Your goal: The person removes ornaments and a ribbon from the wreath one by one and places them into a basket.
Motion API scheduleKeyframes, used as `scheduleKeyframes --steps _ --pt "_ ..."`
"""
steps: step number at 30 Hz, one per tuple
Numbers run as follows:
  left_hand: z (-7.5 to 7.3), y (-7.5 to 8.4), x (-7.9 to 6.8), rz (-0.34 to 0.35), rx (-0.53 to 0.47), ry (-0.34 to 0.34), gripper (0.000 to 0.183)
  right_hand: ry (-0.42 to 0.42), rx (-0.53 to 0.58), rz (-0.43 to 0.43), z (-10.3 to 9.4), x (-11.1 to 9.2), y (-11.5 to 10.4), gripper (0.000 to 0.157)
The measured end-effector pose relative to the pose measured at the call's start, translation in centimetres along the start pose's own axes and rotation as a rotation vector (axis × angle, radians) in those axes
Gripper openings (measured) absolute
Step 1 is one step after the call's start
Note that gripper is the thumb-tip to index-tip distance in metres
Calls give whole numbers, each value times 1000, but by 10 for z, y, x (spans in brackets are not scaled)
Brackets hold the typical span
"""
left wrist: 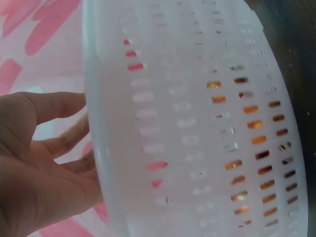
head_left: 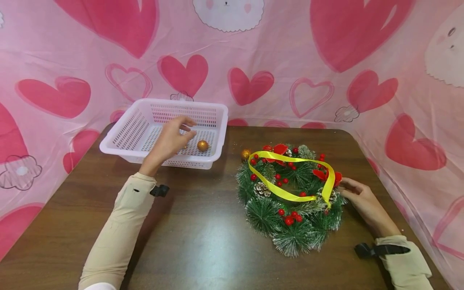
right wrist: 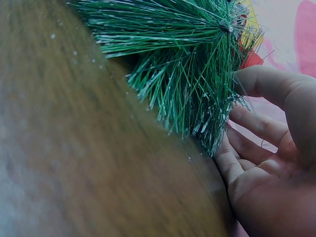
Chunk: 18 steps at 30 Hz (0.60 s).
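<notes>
My left hand (head_left: 174, 137) hovers over the white slotted basket (head_left: 121, 151), fingers loosely bent, nothing between them. A gold glitter ball (head_left: 202, 145) lies inside, right of the hand. In the left wrist view the basket wall (left wrist: 118, 148) covers the fingertips, and gold shows through its slots. My right hand (head_left: 364, 203) holds the right edge of a green wreath (head_left: 264, 215). The thumb lies against the needles, the other fingers partly hidden behind them. On the wreath sit red flowers (head_left: 280, 149), red berries, pinecones (head_left: 262, 189) and a yellow ribbon loop (head_left: 279, 193).
Another gold ball (head_left: 246, 154) is at the wreath's upper left edge. Both things stand on a brown wooden table (head_left: 203, 225), basket at back left, wreath at right. A pink heart-printed cloth (head_left: 282, 48) hangs behind and beside the table.
</notes>
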<state>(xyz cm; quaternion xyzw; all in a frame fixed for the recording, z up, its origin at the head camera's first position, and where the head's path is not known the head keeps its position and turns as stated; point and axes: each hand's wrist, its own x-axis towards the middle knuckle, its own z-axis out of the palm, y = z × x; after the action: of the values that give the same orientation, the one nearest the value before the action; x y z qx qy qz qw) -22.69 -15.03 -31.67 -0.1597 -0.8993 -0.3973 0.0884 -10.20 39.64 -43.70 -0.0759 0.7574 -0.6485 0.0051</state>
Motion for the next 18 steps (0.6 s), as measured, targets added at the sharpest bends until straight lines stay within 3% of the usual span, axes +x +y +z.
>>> scheduleKeyframes --steps 12,18 --pt "20 23 -7 128 -17 -25 30 16 16 6 1 -2 3 41" --pt "31 40 -15 242 -69 -14 29 14 19 -5 1 -1 1 39"
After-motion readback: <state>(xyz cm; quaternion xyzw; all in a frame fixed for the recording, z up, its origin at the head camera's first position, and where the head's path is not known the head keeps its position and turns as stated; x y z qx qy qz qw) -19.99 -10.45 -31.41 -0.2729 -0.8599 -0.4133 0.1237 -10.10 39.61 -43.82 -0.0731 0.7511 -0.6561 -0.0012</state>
